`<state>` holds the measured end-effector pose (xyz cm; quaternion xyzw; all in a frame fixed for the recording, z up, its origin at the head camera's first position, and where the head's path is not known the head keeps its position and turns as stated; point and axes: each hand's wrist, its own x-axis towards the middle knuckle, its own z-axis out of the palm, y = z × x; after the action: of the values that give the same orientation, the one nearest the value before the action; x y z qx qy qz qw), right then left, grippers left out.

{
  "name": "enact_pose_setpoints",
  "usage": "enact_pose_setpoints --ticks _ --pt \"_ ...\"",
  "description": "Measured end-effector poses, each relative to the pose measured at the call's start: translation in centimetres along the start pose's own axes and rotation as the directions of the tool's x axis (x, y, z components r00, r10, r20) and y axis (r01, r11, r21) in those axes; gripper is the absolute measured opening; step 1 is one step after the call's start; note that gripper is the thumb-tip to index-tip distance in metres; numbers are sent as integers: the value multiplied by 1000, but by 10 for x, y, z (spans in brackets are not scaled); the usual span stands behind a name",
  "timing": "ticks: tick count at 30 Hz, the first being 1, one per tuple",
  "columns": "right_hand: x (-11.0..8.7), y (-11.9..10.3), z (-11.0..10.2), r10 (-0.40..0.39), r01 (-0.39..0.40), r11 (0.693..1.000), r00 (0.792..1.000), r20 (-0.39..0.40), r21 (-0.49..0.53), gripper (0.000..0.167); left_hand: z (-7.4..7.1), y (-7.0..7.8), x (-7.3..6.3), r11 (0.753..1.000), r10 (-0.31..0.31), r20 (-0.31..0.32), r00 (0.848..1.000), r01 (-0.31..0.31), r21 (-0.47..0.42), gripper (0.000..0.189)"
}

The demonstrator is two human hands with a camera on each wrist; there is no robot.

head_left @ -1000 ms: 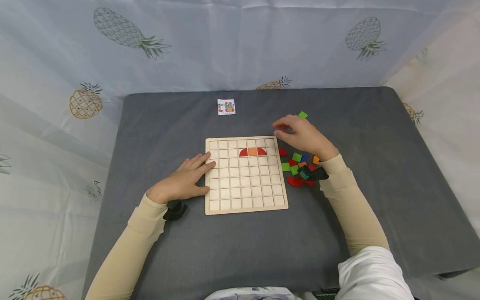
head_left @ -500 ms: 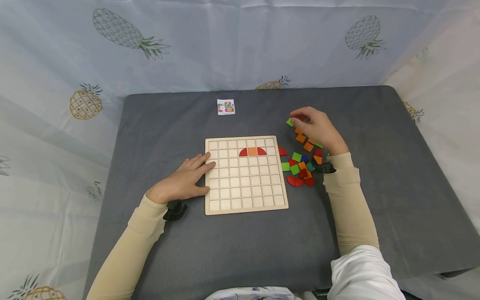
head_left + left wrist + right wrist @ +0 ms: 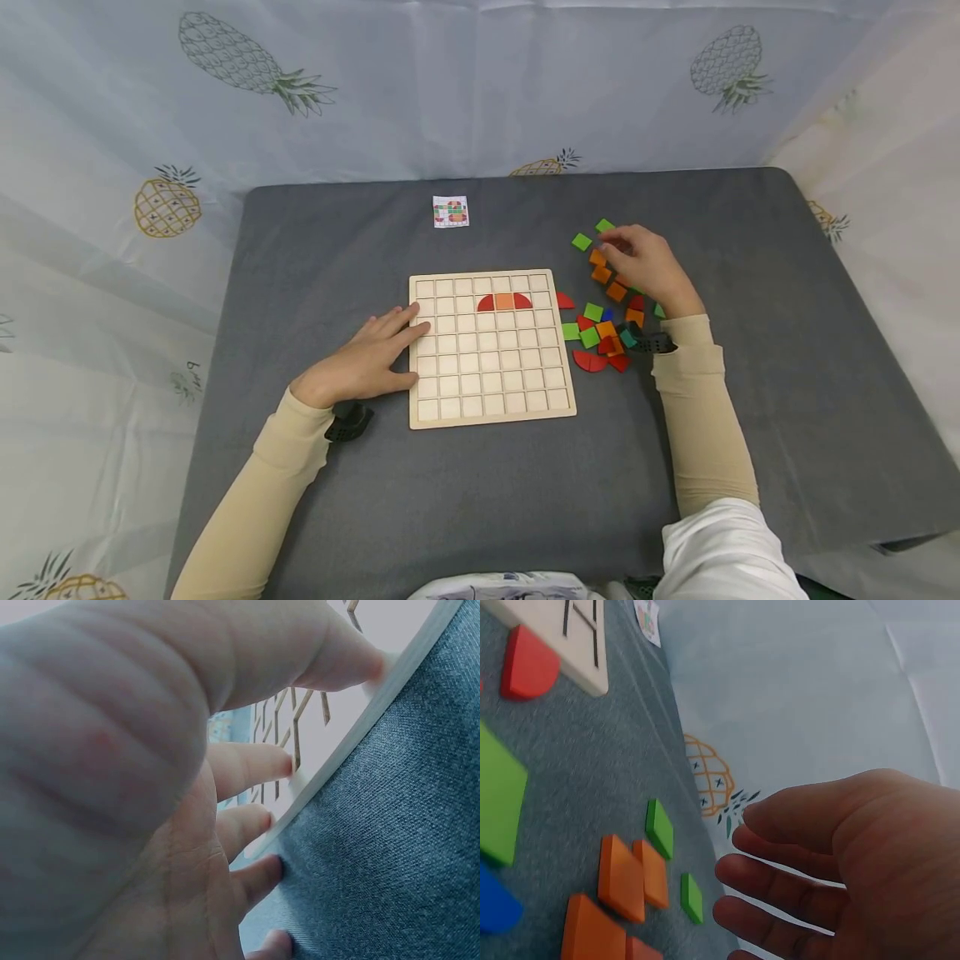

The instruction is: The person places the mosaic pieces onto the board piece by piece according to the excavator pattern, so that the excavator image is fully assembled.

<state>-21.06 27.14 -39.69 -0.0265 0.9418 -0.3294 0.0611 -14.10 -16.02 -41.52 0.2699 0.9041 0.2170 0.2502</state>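
Observation:
My left hand rests with spread fingers on the left edge of a light wooden grid board. In the left wrist view its thumb and fingertips touch the board's rim. Two red quarter-round pieces flank an orange square near the board's top. My right hand hovers above loose tiles right of the board, its fingers loosely bent and nothing between them in the right wrist view. Near its fingertips lie a green tile, another green tile and several orange tiles. The hand hides part of the pile.
A small printed pattern card lies behind the board. More red, green, orange and blue pieces are heaped beside the board's right edge, with a red piece close to it. A grey cloth covers the table, and a pineapple-print curtain hangs behind.
My right hand has moved right, from the board's upper right corner to above the loose tiles, uncovering orange tiles and a green one. My left hand has stayed on the board.

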Motion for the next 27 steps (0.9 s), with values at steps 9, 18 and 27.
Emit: enact_pose_setpoints --ticks 9,18,27 --pt "-6 15 -6 96 -95 995 994 45 -25 41 -1 1 0 1000 13 -5 1000 -13 -13 75" --pt "-15 4 -13 129 -65 983 912 390 -174 21 0 -1 -1 1000 24 -12 1000 -24 -7 74" --pt "-17 1 -4 159 -76 976 893 422 -206 24 1 0 1 1000 17 -4 1000 -17 2 77"
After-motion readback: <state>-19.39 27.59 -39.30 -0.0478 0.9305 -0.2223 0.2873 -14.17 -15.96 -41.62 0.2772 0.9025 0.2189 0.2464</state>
